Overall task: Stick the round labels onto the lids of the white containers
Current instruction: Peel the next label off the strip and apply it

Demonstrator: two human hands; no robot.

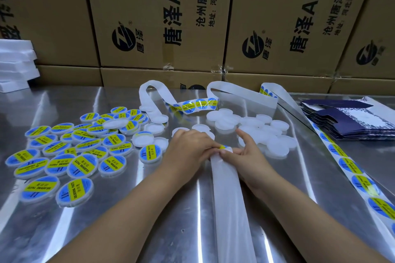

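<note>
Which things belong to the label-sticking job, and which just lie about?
Job: round blue-and-yellow labels on white backing strip; plain white round containers; labelled containers; left hand, right hand.
Lying about: brown cardboard boxes; dark blue flat cartons; white foam slabs.

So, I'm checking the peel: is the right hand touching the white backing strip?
Touching. Head view: the right hand has its thumb on the end of the backing strip.

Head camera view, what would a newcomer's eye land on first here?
The heap of labelled containers with blue-and-yellow "Soldering Paste" labels on the left of the shiny metal table stands out first. At centre, the left hand pinches a round label at the end of the white backing strip, which the right hand holds. Behind, stacked cardboard boxes with bold black print fill the background.
</note>
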